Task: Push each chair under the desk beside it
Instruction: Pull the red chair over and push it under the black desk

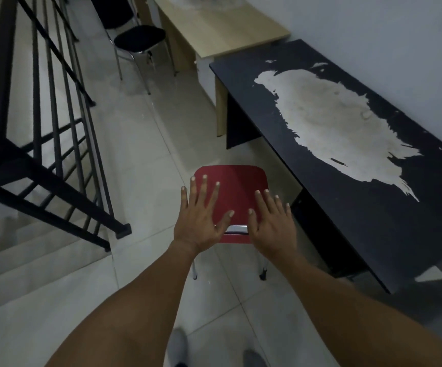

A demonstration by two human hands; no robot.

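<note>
Black desk (347,197) stands against the wall; the red chair (237,186) sits just beside it, not yet under. Your left hand (201,218) and right hand (271,223) hover spread flat over its backrest, gripping nothing, ready to push.

A red chair (237,190) is parked just beside the worn black desk (347,160), not tucked in. Further back, a black chair (140,37) is left beside the wooden desk (222,30).
</note>
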